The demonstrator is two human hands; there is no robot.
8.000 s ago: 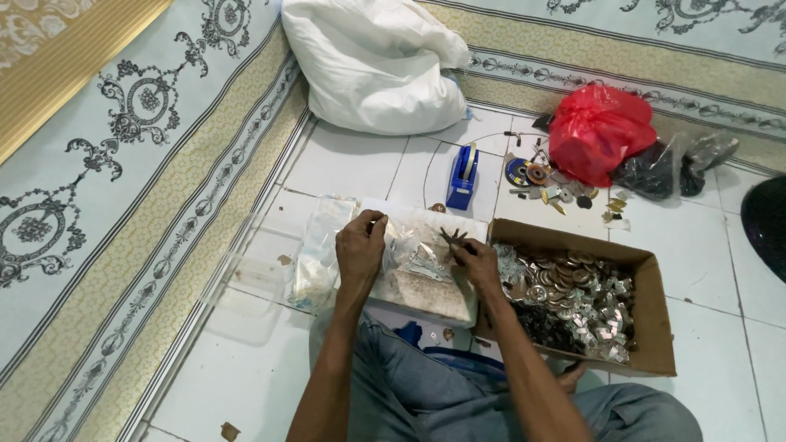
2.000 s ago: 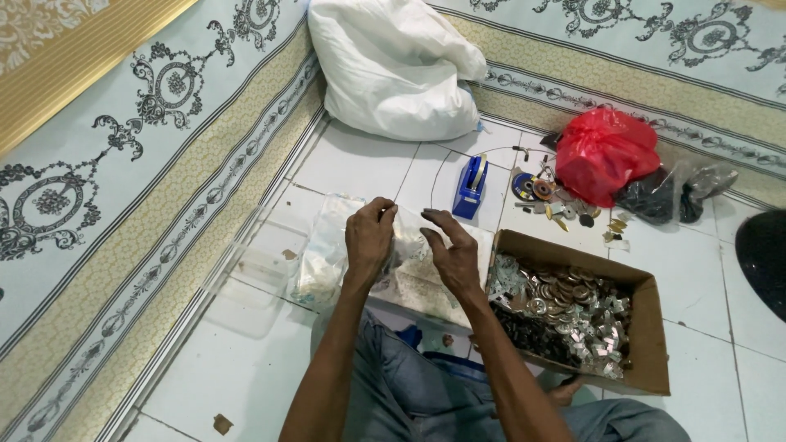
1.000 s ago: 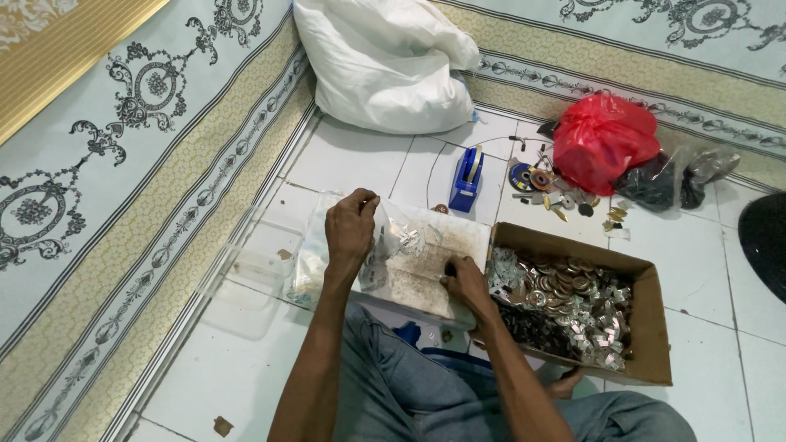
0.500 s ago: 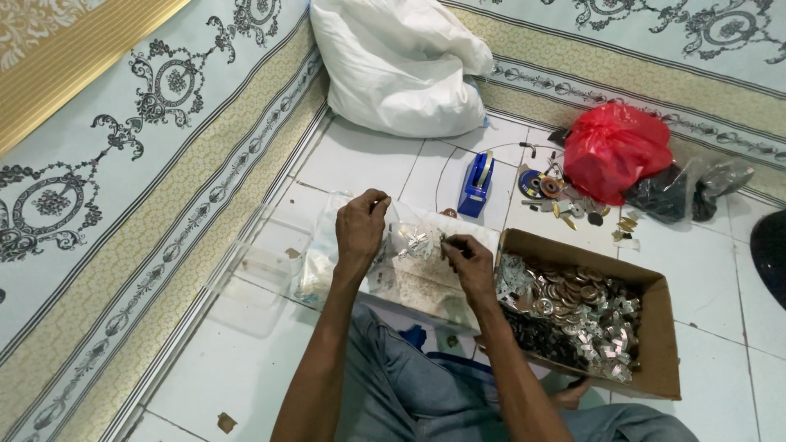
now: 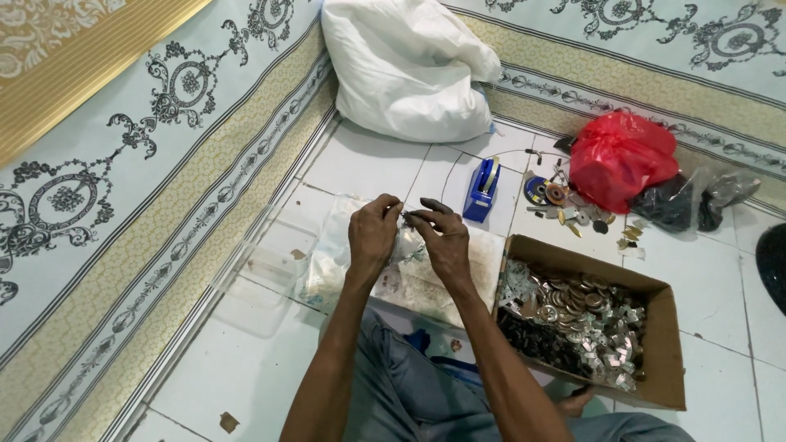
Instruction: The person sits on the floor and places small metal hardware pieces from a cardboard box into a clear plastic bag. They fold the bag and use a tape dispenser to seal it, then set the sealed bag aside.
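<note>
Head view, looking down at a tiled floor (image 5: 246, 385) beside a patterned mattress edge. Left hand (image 5: 372, 233) and right hand (image 5: 442, 237) raised together over a clear plastic bag (image 5: 344, 254) spread on the tiles, fingertips meeting at one small dark piece (image 5: 404, 215). Piece pinched between both grips: left thumb and forefinger closed narrow on its left end, right fingers closed narrow on its right end. Too small to tell its kind or whether a second part joins it. Long axis roughly side to side, running from one hand to the other, so neither hand clearly nearer; piece right at the fingertips, above the bag and toward its far edge. Just right of the right forearm, an open cardboard box (image 5: 667, 344) holding a heap of shiny metal bits (image 5: 581, 315) with darker bits along its near side; box near the right hand, well apart from the left. Beyond the hands, a blue tape dispenser (image 5: 481, 190) upright on the tiles, near the fingertips but not touching. Farther right, a red bag (image 5: 618, 160), a dark bag (image 5: 675, 205) beside it, and loose small parts (image 5: 565, 209) scattered between dispenser and red bag. At top, a white sack (image 5: 409, 69) against the mattress.
</note>
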